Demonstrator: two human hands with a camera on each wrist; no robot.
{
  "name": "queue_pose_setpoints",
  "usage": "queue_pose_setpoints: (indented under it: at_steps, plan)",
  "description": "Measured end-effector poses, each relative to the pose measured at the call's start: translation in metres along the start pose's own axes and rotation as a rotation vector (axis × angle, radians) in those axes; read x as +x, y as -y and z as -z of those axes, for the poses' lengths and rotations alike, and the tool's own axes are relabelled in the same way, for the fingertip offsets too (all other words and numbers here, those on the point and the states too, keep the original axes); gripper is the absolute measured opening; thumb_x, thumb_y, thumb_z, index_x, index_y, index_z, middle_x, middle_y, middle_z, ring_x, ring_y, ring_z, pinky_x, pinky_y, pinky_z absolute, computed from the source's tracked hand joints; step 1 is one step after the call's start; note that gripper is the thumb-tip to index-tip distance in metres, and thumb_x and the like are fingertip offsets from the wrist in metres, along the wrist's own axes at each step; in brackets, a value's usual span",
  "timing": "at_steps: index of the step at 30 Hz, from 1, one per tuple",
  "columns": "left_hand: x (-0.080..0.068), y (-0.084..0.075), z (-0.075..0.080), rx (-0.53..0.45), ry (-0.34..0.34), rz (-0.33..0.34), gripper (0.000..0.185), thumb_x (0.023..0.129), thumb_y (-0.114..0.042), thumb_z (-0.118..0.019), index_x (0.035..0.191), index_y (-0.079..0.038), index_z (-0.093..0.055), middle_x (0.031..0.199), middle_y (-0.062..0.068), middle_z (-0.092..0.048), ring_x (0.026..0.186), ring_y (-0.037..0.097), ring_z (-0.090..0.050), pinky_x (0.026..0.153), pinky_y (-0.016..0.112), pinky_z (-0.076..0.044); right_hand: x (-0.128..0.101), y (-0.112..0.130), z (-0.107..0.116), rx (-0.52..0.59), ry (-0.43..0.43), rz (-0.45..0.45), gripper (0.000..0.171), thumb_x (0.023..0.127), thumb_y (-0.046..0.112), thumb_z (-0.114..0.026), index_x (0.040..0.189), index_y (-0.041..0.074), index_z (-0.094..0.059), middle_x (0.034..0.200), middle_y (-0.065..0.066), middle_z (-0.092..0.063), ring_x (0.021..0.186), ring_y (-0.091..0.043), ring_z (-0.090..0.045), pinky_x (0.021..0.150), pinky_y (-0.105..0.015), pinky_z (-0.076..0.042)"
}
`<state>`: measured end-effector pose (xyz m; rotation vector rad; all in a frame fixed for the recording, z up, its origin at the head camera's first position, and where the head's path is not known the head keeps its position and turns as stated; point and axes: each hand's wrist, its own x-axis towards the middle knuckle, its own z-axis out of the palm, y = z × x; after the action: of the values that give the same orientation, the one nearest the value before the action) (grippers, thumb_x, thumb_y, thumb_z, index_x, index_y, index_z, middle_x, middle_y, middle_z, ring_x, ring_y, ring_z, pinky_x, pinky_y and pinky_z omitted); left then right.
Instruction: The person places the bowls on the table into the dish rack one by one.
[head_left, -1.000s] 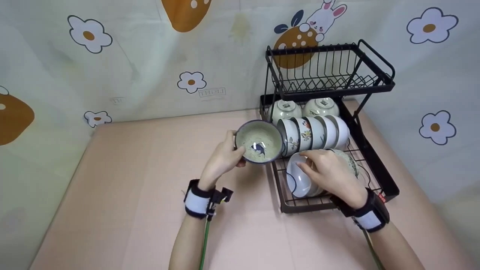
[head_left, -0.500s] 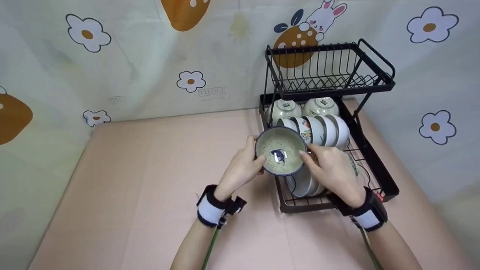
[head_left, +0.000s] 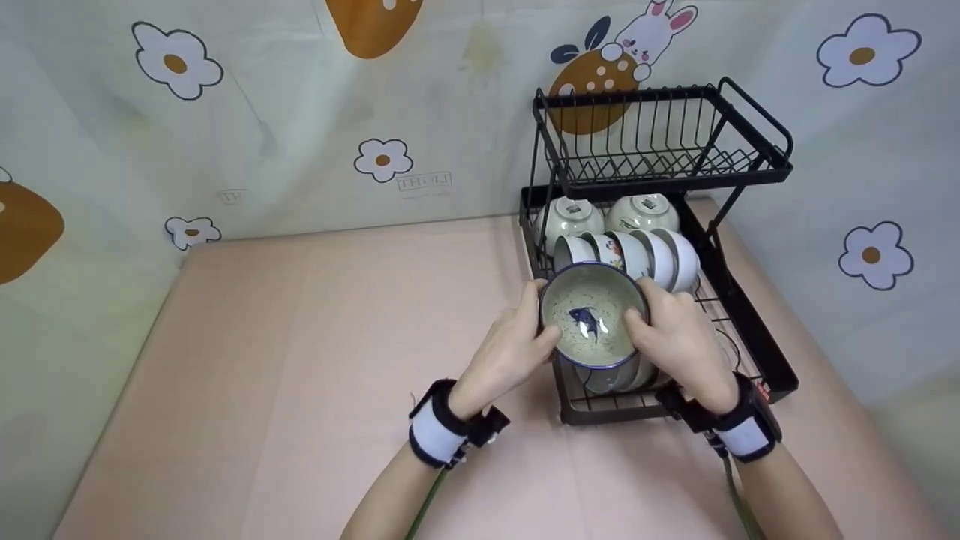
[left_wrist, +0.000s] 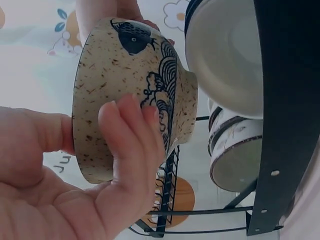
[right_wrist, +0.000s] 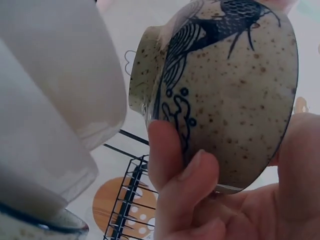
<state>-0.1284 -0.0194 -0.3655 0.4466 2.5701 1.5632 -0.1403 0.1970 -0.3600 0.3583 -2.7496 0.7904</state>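
A speckled bowl [head_left: 592, 300] with a blue rim and a blue fish painted inside is held over the front left of the dish rack. My left hand [head_left: 514, 345] grips its left side, thumb over the rim and fingers on the outer wall. On the opposite side my right hand [head_left: 679, 337] holds it the same way. Blue fish and wave patterns show on the outer wall of the bowl [left_wrist: 105, 75] in the left wrist view. Both wrist views show its foot turned towards the rack. White bowls [head_left: 600, 379] in the front row are partly hidden beneath it.
The black two-tier dish rack [head_left: 750, 330] stands at the right of the pink table [head_left: 337, 360]. Behind the held bowl several bowls [head_left: 660, 259] lean in a row. Two upturned bowls [head_left: 645, 214] sit at the back, under the upper tier [head_left: 660, 180].
My left hand has carried the speckled bowl rightwards and slightly nearer, over the rack's front bowls. My right hand has moved from near those bowls onto the speckled bowl's right side.
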Motion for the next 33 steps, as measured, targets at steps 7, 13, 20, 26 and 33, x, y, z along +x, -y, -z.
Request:
queue_pose_setpoints:
  at_steps: [7, 13, 20, 26, 33]
  plan:
    - [-0.001, -0.001, -0.003, 0.004, 0.026, -0.010, 0.061, 0.097, -0.006, -0.058, 0.153, -0.003, -0.034, 0.083, 0.015, -0.070, 0.052, 0.010, -0.051, 0.047, 0.022, -0.044, 0.001, -0.003, 0.003, 0.018, -0.005, 0.017, 0.022, 0.088, 0.002, -0.060, 0.106, -0.011, -0.063, 0.087, -0.034, -0.067, 0.073, -0.046, -0.068, 0.059, -0.054, -0.058]
    - [0.002, 0.001, -0.006, -0.037, 0.059, -0.001, 0.061, 0.098, -0.003, -0.057, 0.153, -0.001, -0.032, 0.097, 0.020, -0.072, 0.062, 0.021, -0.065, 0.050, 0.023, -0.050, 0.002, -0.008, 0.005, 0.061, -0.017, 0.047, 0.017, 0.086, -0.003, -0.061, 0.100, -0.012, -0.065, 0.087, -0.033, -0.068, 0.073, -0.043, -0.068, 0.060, -0.053, -0.058]
    - [0.005, 0.003, -0.009, -0.032, 0.102, 0.017, 0.063, 0.104, -0.013, -0.056, 0.158, -0.004, -0.025, 0.100, 0.018, -0.072, 0.073, 0.030, -0.071, 0.060, 0.028, -0.055, 0.004, -0.012, 0.009, 0.061, -0.076, 0.071, 0.017, 0.083, -0.006, -0.060, 0.097, -0.012, -0.067, 0.081, -0.029, -0.068, 0.064, -0.038, -0.063, 0.056, -0.047, -0.055]
    - [0.008, 0.006, -0.009, -0.004, 0.128, -0.001, 0.062, 0.108, -0.029, -0.052, 0.160, -0.008, -0.027, 0.091, 0.013, -0.072, 0.066, 0.022, -0.068, 0.070, 0.032, -0.057, 0.004, -0.014, 0.016, 0.076, -0.079, 0.022, 0.012, 0.087, -0.005, -0.057, 0.093, -0.008, -0.068, 0.074, -0.025, -0.067, 0.052, -0.026, -0.060, 0.040, -0.024, -0.043]
    - [0.018, 0.018, -0.011, 0.142, 0.119, 0.107, 0.072, 0.108, -0.050, -0.043, 0.157, 0.000, -0.030, 0.091, 0.013, -0.071, 0.088, 0.028, -0.070, 0.094, 0.044, -0.055, 0.005, -0.020, 0.024, 0.072, -0.138, -0.013, 0.015, 0.087, -0.004, -0.057, 0.093, -0.008, -0.071, 0.072, -0.023, -0.067, 0.053, -0.024, -0.058, 0.039, -0.021, -0.041]
